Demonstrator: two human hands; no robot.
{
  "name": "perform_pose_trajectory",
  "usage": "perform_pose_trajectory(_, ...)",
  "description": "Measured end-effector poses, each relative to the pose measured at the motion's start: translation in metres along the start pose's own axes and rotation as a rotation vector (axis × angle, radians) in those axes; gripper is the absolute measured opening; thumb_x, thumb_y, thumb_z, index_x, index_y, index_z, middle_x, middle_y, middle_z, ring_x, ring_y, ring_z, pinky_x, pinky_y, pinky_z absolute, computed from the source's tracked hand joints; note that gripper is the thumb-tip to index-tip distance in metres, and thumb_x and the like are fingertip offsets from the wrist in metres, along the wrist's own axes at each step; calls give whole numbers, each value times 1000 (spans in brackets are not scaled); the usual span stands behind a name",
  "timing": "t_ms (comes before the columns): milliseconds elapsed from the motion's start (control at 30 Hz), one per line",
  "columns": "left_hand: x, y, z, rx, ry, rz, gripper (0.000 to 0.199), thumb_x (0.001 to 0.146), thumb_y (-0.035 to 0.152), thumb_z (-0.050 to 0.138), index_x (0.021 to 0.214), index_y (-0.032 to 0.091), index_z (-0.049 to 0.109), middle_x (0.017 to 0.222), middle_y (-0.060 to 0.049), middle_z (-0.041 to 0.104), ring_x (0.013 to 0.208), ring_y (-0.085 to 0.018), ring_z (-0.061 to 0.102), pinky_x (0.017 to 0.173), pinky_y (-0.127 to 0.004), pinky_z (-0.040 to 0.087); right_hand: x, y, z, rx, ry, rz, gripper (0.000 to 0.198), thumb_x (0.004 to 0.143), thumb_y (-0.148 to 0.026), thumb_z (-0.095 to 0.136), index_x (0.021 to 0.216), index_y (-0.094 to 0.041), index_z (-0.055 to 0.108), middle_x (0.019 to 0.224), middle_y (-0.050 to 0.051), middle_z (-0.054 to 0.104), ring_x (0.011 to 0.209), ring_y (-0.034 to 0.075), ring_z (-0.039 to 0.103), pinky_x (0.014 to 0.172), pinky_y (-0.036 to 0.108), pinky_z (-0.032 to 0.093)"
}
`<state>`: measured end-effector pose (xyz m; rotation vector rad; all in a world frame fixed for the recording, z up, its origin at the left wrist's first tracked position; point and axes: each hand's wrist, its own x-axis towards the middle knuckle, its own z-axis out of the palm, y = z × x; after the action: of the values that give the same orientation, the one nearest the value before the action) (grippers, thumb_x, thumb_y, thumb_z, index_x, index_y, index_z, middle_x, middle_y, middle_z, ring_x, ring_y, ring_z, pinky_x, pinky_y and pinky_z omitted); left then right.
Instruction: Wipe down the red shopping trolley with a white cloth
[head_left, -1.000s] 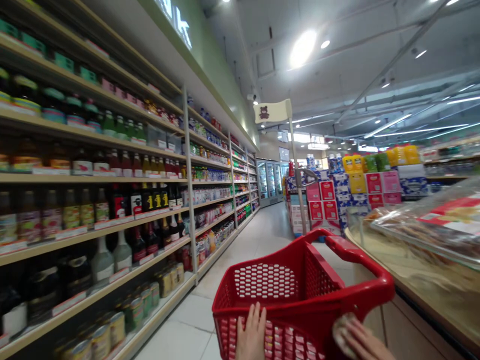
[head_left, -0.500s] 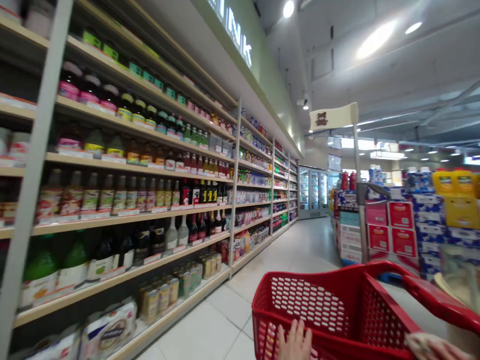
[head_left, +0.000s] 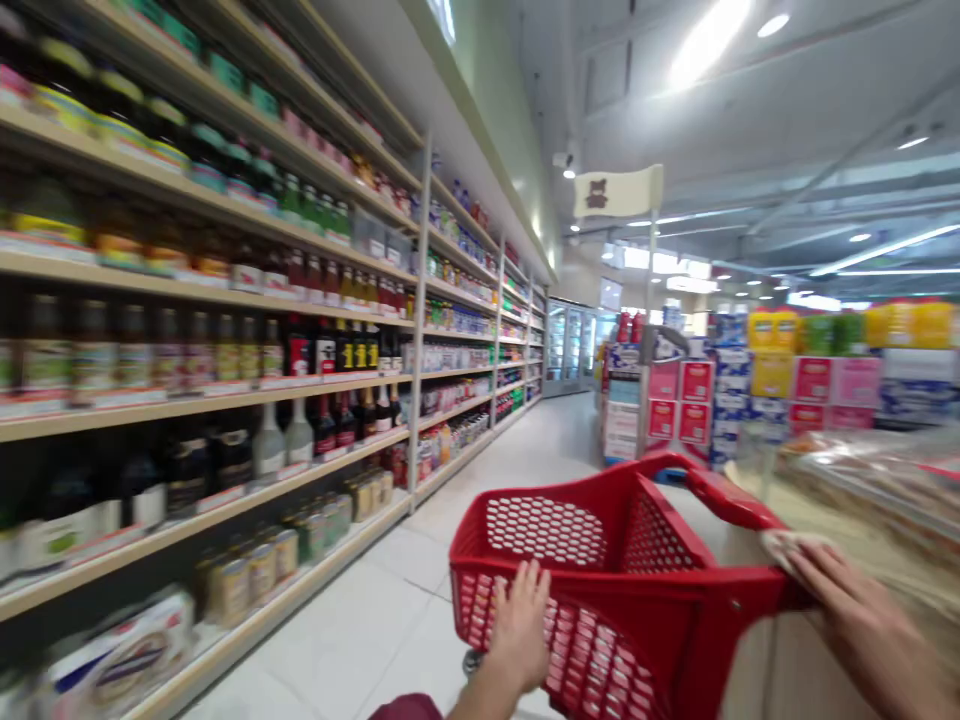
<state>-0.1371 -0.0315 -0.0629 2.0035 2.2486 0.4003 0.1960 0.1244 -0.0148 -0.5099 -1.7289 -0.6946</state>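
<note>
A red plastic shopping cart (head_left: 675, 610) with perforated sides stands in front of me, its basket holding nothing that I can see. My left hand (head_left: 521, 625) lies against the cart's near side wall, fingers spread and pointing up, just below the rim. At the end of the cart's red handle (head_left: 739, 500), my right hand (head_left: 840, 580) presses a whitish cloth (head_left: 780, 546) to the corner. Its fingers are partly blurred, and the thumb is hidden.
Long shelves of bottles (head_left: 210, 350) line the left side, with canned drinks (head_left: 262, 565) low down. Stacked boxed goods (head_left: 679, 405) stand ahead right beneath a bear banner (head_left: 619, 190). A counter with plastic-covered goods (head_left: 870, 470) is close on the right. The tiled aisle (head_left: 517, 450) leads to glass-door coolers (head_left: 570, 345).
The view has swung right and shifted forward along the shelves. Both hands show higher and more fully in view; the left remains on the cart's side, the right with the cloth at the handle.
</note>
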Motion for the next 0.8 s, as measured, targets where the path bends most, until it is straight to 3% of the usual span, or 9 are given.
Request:
perform_pose_trajectory(33,4,0,3,50,8,-38,83,58,18,44,134,18,9,142,-2,3,129,-20,-3,102,-49,0,-2,-2,-8,-101,-71,-28,43,79,-18,29,115,-19,54,112,13,55,116,21,39,98,33,31)
perform_pose_trajectory(100,12,2,7,142,30,-68,84,55,11,40,134,20,9,142,0,3,129,-18,-3,102,-47,1,-5,-22,-8,-213,-168,57,48,76,-8,27,116,-17,52,115,11,54,116,22,39,95,41,34)
perform_pose_trajectory(200,15,6,5,242,31,-74,86,52,7,37,133,21,11,142,2,3,129,-16,-1,102,-44,5,-8,-58,18,-133,-315,-12,47,78,-5,28,115,-21,51,118,5,52,116,20,39,93,40,38)
perform_pose_trajectory(267,13,8,0,283,18,-81,86,52,6,37,133,21,13,142,2,4,129,-15,1,102,-44,7,-6,-63,26,-93,-362,-48,45,79,-6,30,116,-23,50,120,2,51,117,18,38,94,38,38)
perform_pose_trajectory(467,9,13,-4,309,45,-61,82,56,5,37,133,20,12,142,0,4,129,-15,1,102,-44,9,-2,-34,5,-244,-244,205,42,80,-6,31,112,-18,54,118,10,52,118,24,36,95,46,33)
perform_pose_trajectory(533,9,13,-3,299,42,-68,82,56,4,36,133,20,12,142,0,3,129,-16,1,102,-44,9,-6,-53,16,-186,-287,169,44,79,-5,31,115,-18,52,119,9,51,118,23,36,95,44,34)
perform_pose_trajectory(667,10,11,-1,310,33,-73,83,55,3,35,133,21,13,142,1,4,129,-16,2,102,-45,9,-11,-92,40,-62,-417,-53,44,81,-7,33,119,-22,48,121,3,50,117,19,38,94,38,37)
perform_pose_trajectory(733,10,9,1,317,46,-60,82,56,4,35,133,21,13,142,1,5,129,-16,2,102,-45,9,-6,-82,33,-98,-402,-47,42,81,-8,33,115,-22,51,119,4,52,117,20,39,94,39,37)
perform_pose_trajectory(800,10,9,2,307,56,-50,82,56,5,36,133,20,12,142,0,4,129,-17,2,102,-45,9,-1,-59,17,-180,-344,69,40,80,-6,33,110,-19,55,117,7,53,117,21,38,96,42,34)
